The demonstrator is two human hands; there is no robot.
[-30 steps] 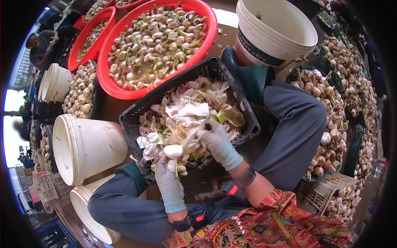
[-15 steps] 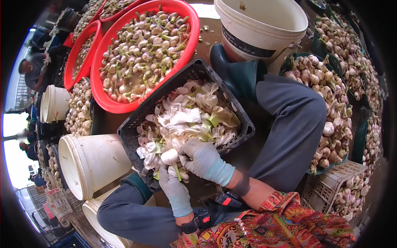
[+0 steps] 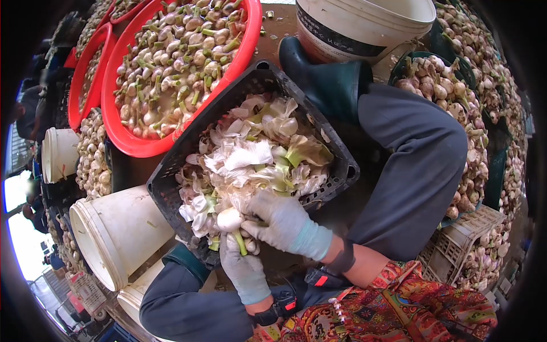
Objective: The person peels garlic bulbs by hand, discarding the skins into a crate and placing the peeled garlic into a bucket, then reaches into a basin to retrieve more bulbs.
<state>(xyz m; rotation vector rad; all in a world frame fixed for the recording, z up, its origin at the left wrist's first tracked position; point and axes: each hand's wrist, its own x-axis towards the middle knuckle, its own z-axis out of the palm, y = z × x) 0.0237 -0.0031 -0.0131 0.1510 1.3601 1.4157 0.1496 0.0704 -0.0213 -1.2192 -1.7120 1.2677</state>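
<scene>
Now | garlic bulb (image 3: 229,219) gripped by left hand (image 3: 244,268) and right hand (image 3: 280,221) | held over black crate (image 3: 171,171) so skins are caught

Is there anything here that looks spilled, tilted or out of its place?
Yes. The black plastic crate full of white garlic skins sits tilted between the knees, and cut green stem bits lie loose on the ground beside the big red plastic basin. Both gloved hands hold one peeled white garlic bulb.
</scene>
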